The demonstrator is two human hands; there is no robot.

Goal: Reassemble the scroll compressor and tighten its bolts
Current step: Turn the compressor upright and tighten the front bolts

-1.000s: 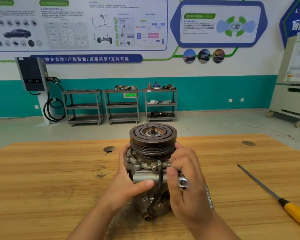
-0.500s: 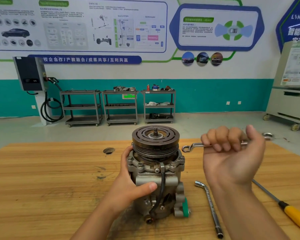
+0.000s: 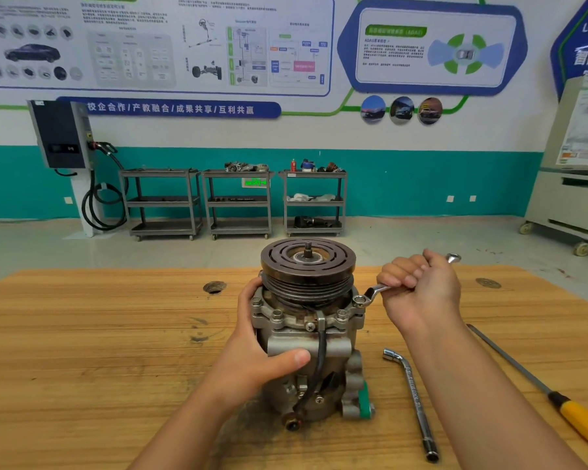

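Grips a ring spanner [image 3: 375, 291] in the fisted right hand [image 3: 421, 293], with the ring end on a flange bolt [image 3: 358, 301]. Clasps the scroll compressor [image 3: 333, 347] with the left hand [image 3: 255, 351], thumb across the housing. Stands upright, pulley on top, mid-tabletop [image 3: 82, 334]. Beside it to the right lies an L-shaped socket wrench [image 3: 413, 398].

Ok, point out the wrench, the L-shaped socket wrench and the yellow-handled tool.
wrench [image 3: 377, 290], head view: shank near its lower end.
L-shaped socket wrench [image 3: 414, 397], head view: middle of the long shaft.
yellow-handled tool [image 3: 584, 424], head view: the yellow handle.
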